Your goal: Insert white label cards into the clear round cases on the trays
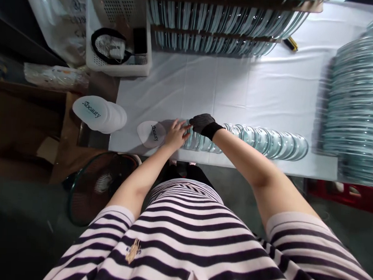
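Observation:
A row of overlapping clear glass discs [268, 143] runs along the table's front edge. My bare left hand [176, 135] is at the row's left end, fingers spread, its fingertips at the rim of the end disc. My right hand [202, 124], in a dark dotted glove, reaches over the same end with its fingers bent together at the back rim. What sits between the gloved fingertips is hidden. Just left of my left hand lies a white rounded card [151, 134] with dark lettering.
More white printed cards [98, 114] overlap at the table's left corner. A white basket [118, 68] holds a black ring-shaped item. Racked glass [214, 41] stands at the back, beside a yellow-black cutter [290, 44]. Stacked glass [353, 105] fills the right. A fan [96, 186] stands below left.

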Action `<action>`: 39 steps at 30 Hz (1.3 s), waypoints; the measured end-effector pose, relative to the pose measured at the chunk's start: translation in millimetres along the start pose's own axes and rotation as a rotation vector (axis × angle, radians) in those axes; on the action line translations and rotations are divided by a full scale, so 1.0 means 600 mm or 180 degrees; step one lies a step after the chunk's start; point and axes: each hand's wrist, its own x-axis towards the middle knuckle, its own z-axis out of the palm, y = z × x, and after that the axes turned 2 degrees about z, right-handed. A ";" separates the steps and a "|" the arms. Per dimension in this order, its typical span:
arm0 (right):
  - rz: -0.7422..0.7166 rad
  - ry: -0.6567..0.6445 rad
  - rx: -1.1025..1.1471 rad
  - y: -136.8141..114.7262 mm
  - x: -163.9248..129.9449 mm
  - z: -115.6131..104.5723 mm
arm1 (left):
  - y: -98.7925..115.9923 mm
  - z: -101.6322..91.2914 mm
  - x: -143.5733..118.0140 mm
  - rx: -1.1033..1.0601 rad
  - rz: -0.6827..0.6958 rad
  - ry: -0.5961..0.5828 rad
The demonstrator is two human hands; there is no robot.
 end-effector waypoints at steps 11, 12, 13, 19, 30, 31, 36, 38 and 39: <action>0.0952 0.0084 0.1158 -0.131 -0.130 0.223 | 0.011 -0.004 0.003 0.0061 -0.0122 -0.0013; 0.0949 0.0022 0.1198 -0.136 -0.131 0.230 | 0.013 -0.007 0.003 0.0085 -0.0133 -0.0033; 0.0936 -0.0019 0.1222 -0.137 -0.132 0.232 | 0.015 -0.009 0.002 0.0131 -0.0157 -0.0045; 0.1398 0.0698 0.1056 -0.044 -0.149 0.146 | 0.060 -0.003 0.003 0.0409 0.0061 -0.0012; 0.0337 -0.0561 0.0085 0.087 0.013 -0.008 | 0.075 0.045 0.006 0.0231 0.0296 -0.0345; 0.0287 -0.0413 0.0034 0.082 0.002 -0.006 | 0.073 0.044 0.007 0.0196 0.0298 -0.0347; 0.0743 0.0132 0.0606 0.037 -0.113 0.064 | 0.076 0.043 0.011 0.0325 0.0292 -0.0416; 0.1005 0.0106 0.0857 0.004 -0.155 0.118 | 0.078 0.043 0.012 0.0347 0.0299 -0.0405; 0.1088 0.0053 0.0965 -0.014 -0.169 0.147 | 0.078 0.044 0.012 0.0340 0.0300 -0.0397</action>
